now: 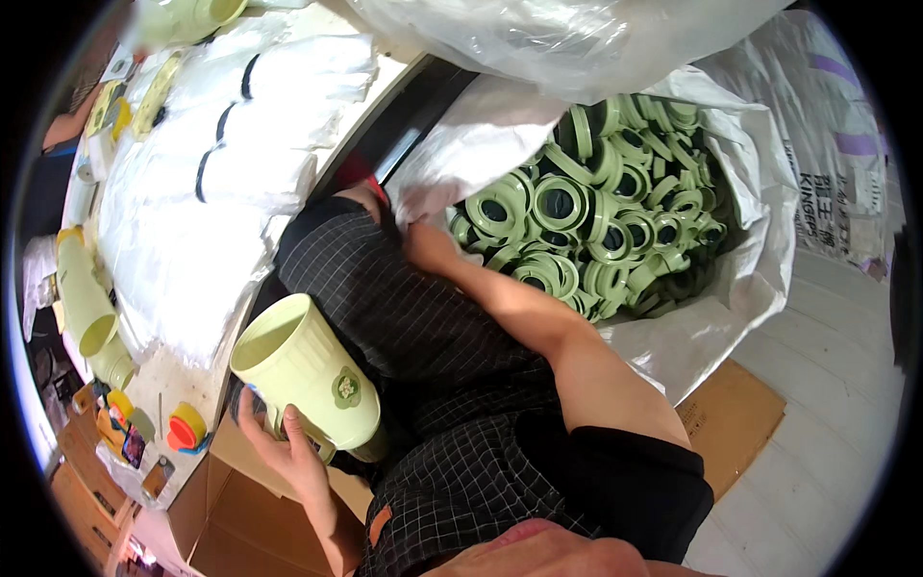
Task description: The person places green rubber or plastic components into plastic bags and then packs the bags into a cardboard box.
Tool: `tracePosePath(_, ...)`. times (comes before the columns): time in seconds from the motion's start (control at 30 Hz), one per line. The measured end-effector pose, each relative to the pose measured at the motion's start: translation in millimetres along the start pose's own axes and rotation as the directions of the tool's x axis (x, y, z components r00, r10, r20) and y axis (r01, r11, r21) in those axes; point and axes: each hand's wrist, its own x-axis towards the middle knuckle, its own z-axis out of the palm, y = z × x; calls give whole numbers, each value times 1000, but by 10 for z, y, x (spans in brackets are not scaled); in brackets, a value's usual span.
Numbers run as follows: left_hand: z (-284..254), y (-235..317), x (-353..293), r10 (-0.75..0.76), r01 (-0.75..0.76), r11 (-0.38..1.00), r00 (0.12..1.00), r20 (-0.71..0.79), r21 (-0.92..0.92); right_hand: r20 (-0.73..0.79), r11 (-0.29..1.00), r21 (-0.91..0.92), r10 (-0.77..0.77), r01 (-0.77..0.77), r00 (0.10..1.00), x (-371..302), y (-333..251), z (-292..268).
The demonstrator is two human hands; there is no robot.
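Observation:
My left hand (pixel 293 452) is closed on the handle side of a pale green plastic jug (pixel 312 370). The jug tilts with its open mouth up and to the left, and a dark green flower badge shows on its side. Over by the large white sack (pixel 740 313), my right hand (pixel 428 248) is closed on the sack's near-left edge, its fingertips partly hidden. Heaped inside the sack are many green ring-shaped lids (pixel 558 202) with dark centres; my right forearm passes in front of some of them.
A worktable (pixel 192 385) on the left bears stacked clear plastic bags (pixel 240 135) tied with black bands. More green jugs (pixel 82 288) lie beyond, near tape rolls (pixel 186 426). Below are an open cardboard box (pixel 255 524) and a flat cardboard piece (pixel 735 423). Clear plastic sheeting (pixel 577 38) hangs at the top.

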Motion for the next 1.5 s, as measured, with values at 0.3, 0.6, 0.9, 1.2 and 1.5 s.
tracePosePath(0.3, -11, -447, -293, -59, 55, 953, 998, -6, -297, -360, 981, 146, -64, 124, 931, 195, 912, -204)
tracePosePath(0.6, 57, -211, -296, 75, -28, 942, 989, 129, -335, -313, 628, -677, 225, -383, 923, 319, 1788, -882)
tracePosePath(0.9, 102, -306, -273, -1, 49, 896, 994, 108, -441, -192, 848, 460, 385, -264, 903, -195, 2423, -295)
tracePosePath(1.2, -16, -409, -328, 78, -14, 869, 991, 110, -494, -195, 879, 140, -426, 455, 883, -644, -56, -1595)
tracePosePath(1.5, -195, -456, -513, 206, -122, 863, 971, 121, -490, 252, 212, 190, -954, 959, 161, -1672, -1926, -1172)
